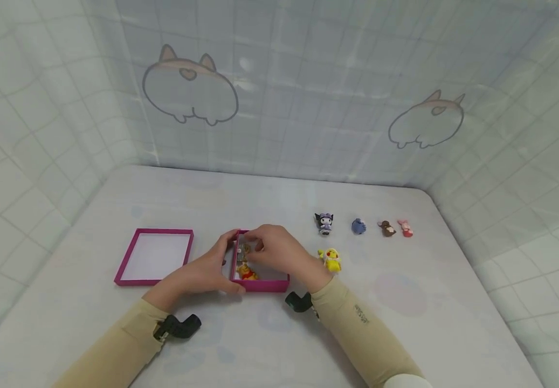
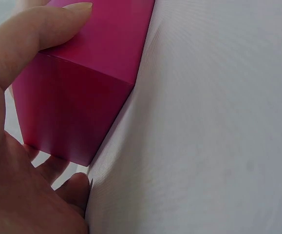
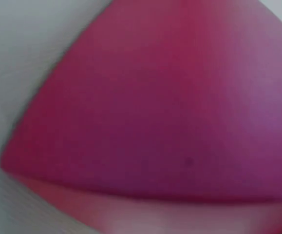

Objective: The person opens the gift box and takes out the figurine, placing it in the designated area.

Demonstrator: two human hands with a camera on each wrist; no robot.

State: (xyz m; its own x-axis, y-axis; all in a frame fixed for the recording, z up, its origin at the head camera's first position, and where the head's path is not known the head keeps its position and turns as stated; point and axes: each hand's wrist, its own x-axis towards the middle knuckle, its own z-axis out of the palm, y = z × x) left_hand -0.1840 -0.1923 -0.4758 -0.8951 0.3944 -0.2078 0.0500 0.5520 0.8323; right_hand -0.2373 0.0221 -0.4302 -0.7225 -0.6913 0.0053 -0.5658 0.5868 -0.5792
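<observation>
The magenta box is steadied at its left wall by the left hand, thumb and fingers curled round the corner, as confirmed in the left wrist view. The right hand is lowered over the box, fingers bent on a small greyish figure; the pinch itself is partly hidden. A yellow-red figure is already seated inside. Risk: the figure may be dropped or tipped onto the seated one if released early, or the light box shoved by the left hand. The box lid lies just left. Five more figures are lined up right. White table, tiled curtain walls with cartoon prints. Right wrist view is blurred magenta only.
</observation>
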